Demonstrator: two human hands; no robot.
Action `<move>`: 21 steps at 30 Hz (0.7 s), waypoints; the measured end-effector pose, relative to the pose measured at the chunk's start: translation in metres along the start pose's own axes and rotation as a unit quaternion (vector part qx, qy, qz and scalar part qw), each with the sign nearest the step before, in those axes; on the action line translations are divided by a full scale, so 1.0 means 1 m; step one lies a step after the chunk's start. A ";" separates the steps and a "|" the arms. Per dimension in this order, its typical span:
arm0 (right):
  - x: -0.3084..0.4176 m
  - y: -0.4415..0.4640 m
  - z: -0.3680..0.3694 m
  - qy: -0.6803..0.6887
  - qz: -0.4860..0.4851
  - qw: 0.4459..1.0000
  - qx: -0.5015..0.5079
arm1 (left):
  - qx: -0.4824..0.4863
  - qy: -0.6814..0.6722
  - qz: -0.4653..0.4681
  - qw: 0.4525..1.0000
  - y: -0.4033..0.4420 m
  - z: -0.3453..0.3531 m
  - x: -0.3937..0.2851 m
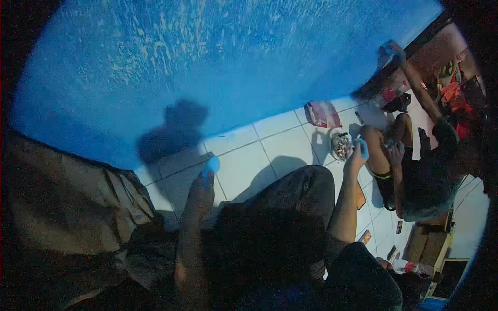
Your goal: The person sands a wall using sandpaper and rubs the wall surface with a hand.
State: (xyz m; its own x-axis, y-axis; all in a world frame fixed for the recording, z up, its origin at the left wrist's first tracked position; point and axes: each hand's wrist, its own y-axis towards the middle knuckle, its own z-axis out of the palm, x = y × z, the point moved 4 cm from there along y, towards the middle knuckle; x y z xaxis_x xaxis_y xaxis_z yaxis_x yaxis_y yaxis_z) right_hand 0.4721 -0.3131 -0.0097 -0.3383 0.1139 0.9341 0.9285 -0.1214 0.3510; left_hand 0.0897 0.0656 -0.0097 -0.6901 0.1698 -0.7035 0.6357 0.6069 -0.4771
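My left hand (204,182) is closed around a small rounded bright-blue thing (212,165), whose kind I cannot make out. It is above the white floor tiles, close to the foot of the blue wall (223,72). On the right, my right hand (356,157) has its fingers curled, with a light-blue patch (364,149) at them and a small pale thing at the fingertips. Whether the blue is a held thing or a coating is unclear. Just beside that hand stands a round clear container (341,146) filled with small pale and dark bits.
Another person (425,171) sits on the floor at right, one hand (392,51) raised to the wall. A pink and clear plastic packet (322,114) lies by the wall. A brown sheet (78,197) covers something at left. Small items lie on the tiles (236,168).
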 end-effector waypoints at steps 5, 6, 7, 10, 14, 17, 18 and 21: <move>0.051 -0.007 0.001 0.043 -0.047 0.998 0.020 | -0.081 0.222 0.250 0.939 0.025 0.033 0.061; 0.053 -0.007 -0.005 0.018 -0.006 1.000 0.008 | -0.084 0.224 0.251 0.938 0.025 0.031 0.058; 0.054 -0.006 -0.010 0.064 -0.009 0.998 0.013 | -0.086 0.226 0.252 0.937 0.018 0.023 0.039; 0.055 -0.001 -0.029 0.120 -0.002 0.993 0.024 | -0.027 -0.001 0.037 0.999 0.008 0.006 0.015; 0.061 -0.005 -0.046 0.271 0.014 0.955 0.118 | -0.057 -0.008 0.125 0.991 0.011 0.012 0.029; 0.084 -0.014 -0.054 0.288 -0.017 0.916 0.280 | -0.040 0.003 0.107 0.993 0.014 0.013 0.019; 0.092 -0.020 -0.056 0.318 -0.019 0.887 0.335 | -0.036 0.004 0.107 0.994 0.015 0.012 0.017; 0.130 -0.033 -0.057 0.374 -0.030 0.827 0.419 | -0.036 0.005 0.113 0.993 0.013 0.010 0.015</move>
State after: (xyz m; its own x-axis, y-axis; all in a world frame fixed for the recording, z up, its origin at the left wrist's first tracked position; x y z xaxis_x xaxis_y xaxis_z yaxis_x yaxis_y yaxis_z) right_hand 0.3891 -0.3504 0.1038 -0.0975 -0.5850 0.8052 0.5803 0.6239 0.5235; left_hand 0.0910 0.0681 -0.0323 -0.5369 0.3146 -0.7828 0.7478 0.6070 -0.2689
